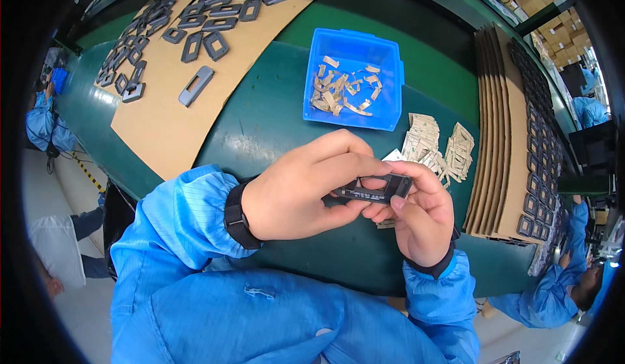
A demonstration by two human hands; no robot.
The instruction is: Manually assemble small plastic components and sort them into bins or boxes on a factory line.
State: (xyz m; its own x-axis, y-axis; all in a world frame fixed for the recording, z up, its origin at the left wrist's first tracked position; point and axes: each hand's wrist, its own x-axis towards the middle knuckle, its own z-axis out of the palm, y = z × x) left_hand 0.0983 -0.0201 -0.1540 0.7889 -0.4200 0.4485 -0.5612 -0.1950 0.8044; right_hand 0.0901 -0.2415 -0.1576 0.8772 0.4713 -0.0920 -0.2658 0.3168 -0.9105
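Dark plastic frame (376, 189) is pinched between left hand (306, 188) and right hand (422, 217), both grips closed on it.

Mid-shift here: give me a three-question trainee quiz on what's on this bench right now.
1. True or false: both hands, left hand and right hand, grip the dark frame part.
2. What lies in the blue bin? A) tan paper strips B) screws C) grey frames
3. Fill in: the finished grey frames at far left lie on a sheet of ____.

Key: 1 true; 2 A, tan strips; 3 cardboard.
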